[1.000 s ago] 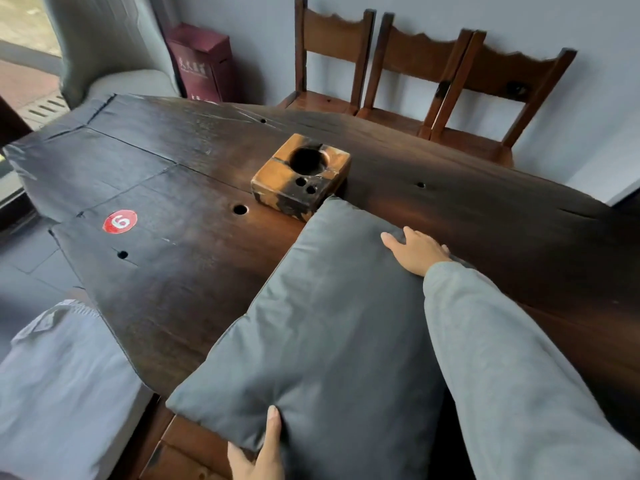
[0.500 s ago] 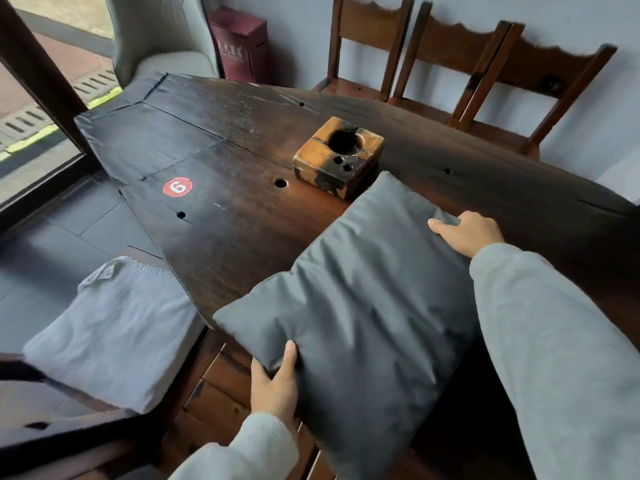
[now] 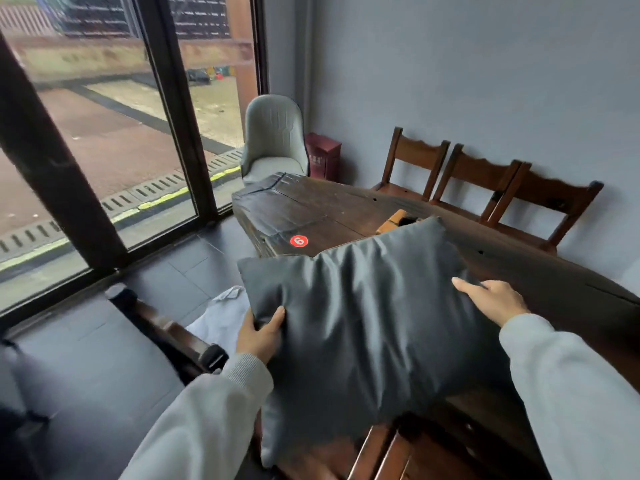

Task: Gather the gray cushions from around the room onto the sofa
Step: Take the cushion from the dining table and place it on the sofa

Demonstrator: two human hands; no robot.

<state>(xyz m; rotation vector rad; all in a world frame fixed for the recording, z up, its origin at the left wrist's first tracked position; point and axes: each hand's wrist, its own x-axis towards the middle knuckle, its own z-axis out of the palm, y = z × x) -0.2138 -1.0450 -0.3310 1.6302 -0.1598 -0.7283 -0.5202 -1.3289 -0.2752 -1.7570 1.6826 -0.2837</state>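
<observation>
step in hand, by my reading: carry phase. one gray cushion is up off the desk, held between both hands and tilted toward the camera.

left grip: clenched on the cushion's left edge, thumb on the near face, fingers hidden behind the fabric. right grip: hand laid over the right edge, fingers curled round the back, so grasping the cushion as well. fabric wrinkles run between the two grips, which suggests a soft, light fill.

position relative to the grips: cushion spans the whole gap between them and hangs below both; its lower corner drops well under the left grip. beyond the grips lies the desk with a red sticker and a wooden block, the block partly hidden by the cushion's top edge. below and left of the left grip: a pale cloth-like item, cannot tell what it is, and a dark wooden rail. further left, dark padded seating; possibly the sofa, not certain.

progress judgement: early to middle; one cushion in transit, none seen placed.

next move calls for: keep both grips closed, swing the cushion clear of the desk edge and rail, turn toward the sofa, set it down there. risk: hanging corner snagging the rail.
</observation>
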